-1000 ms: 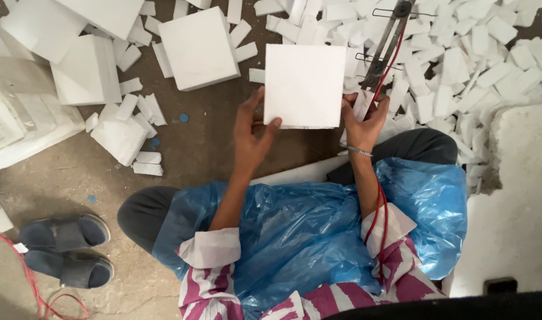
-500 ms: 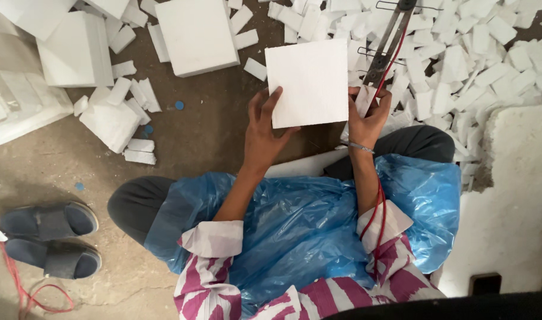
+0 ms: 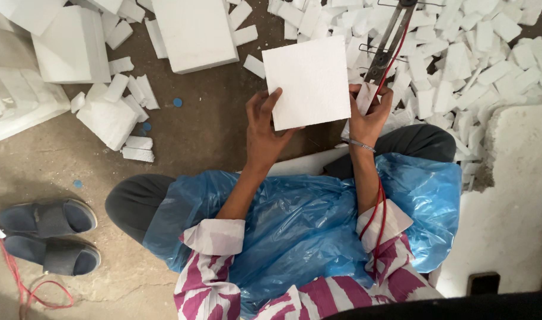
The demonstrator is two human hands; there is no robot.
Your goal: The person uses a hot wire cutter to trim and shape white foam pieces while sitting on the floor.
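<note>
Gripping white foam square upper centre: left hand pinching lower edge, right hand clasping right side. Lifted slightly higher than before.

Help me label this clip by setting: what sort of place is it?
Likely an informal foam-cutting workspace on a bare floor. Both hands, left and right, hold a white foam square beside a metal cutting frame, with heaps of cut foam strips and larger foam blocks around.
</note>
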